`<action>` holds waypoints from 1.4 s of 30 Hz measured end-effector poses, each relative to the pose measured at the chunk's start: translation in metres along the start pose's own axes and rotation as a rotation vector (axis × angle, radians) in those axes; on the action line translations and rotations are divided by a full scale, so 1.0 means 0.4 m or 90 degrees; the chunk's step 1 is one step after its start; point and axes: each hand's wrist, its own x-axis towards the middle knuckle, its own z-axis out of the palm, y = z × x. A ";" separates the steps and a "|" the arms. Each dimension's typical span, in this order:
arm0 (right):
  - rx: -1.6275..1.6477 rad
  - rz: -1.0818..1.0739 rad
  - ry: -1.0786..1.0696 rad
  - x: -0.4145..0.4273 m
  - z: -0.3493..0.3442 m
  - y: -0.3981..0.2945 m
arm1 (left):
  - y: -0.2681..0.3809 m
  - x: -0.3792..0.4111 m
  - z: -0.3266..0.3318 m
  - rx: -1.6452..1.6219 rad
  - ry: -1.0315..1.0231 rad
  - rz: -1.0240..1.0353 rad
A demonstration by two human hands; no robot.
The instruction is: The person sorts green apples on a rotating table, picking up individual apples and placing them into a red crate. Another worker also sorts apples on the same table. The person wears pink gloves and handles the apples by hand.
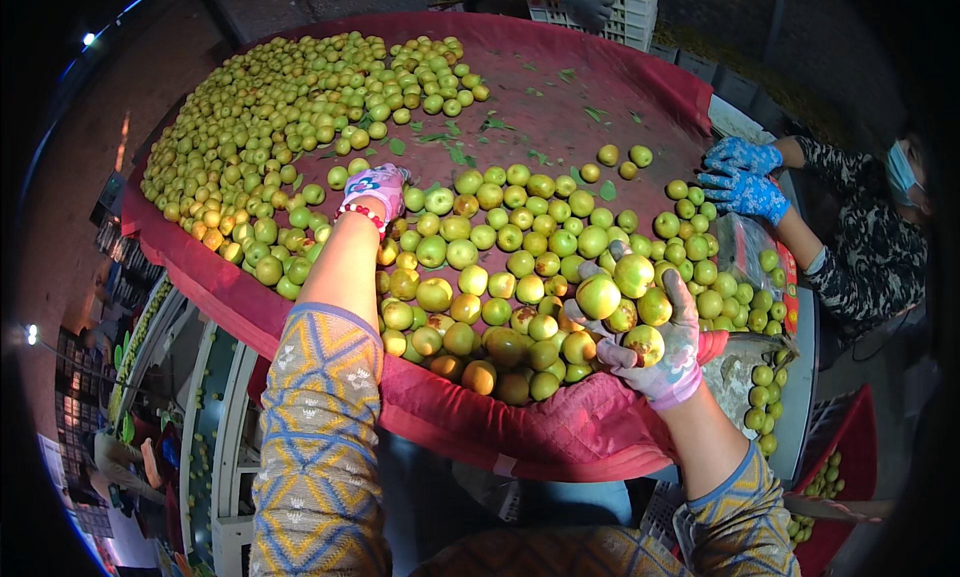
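My right hand (pixel 660 344), in a stained pink-and-grey glove, is turned palm up near the front of a cloth-lined sorting table (pixel 525 119). Several round green jujube-like fruits (pixel 634 275) rest in its palm and fingers, some with brown patches. My left hand (pixel 377 189), in a pink flowered glove with a red bead bracelet at the wrist, is back up on the cloth. It lies between the big fruit pile (pixel 247 134) and a looser spread of fruits (pixel 461 254). Its fingers are mostly hidden, so any fruit under them cannot be made out.
A masked co-worker's blue-gloved hands (pixel 742 175) are at the right edge. Beyond the far rim, another person's gloved hand (pixel 587 5) touches a white crate (pixel 634 14). Loose leaves (pixel 457 153) dot the cloth. A red crate (pixel 855 442) stands lower right; a conveyor (pixel 206 442) runs lower left.
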 end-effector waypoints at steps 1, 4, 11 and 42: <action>-0.003 0.005 -0.012 0.002 -0.006 0.000 | 0.002 0.001 0.001 0.012 0.003 -0.004; 0.040 0.007 0.035 0.003 0.001 0.003 | 0.002 0.001 0.010 0.036 0.040 -0.020; 0.030 0.013 -0.031 0.001 -0.009 -0.004 | 0.032 -0.056 -0.035 -0.245 0.238 0.055; 0.033 -0.191 -0.024 -0.024 0.010 -0.116 | 0.569 0.014 0.058 -0.660 0.051 0.389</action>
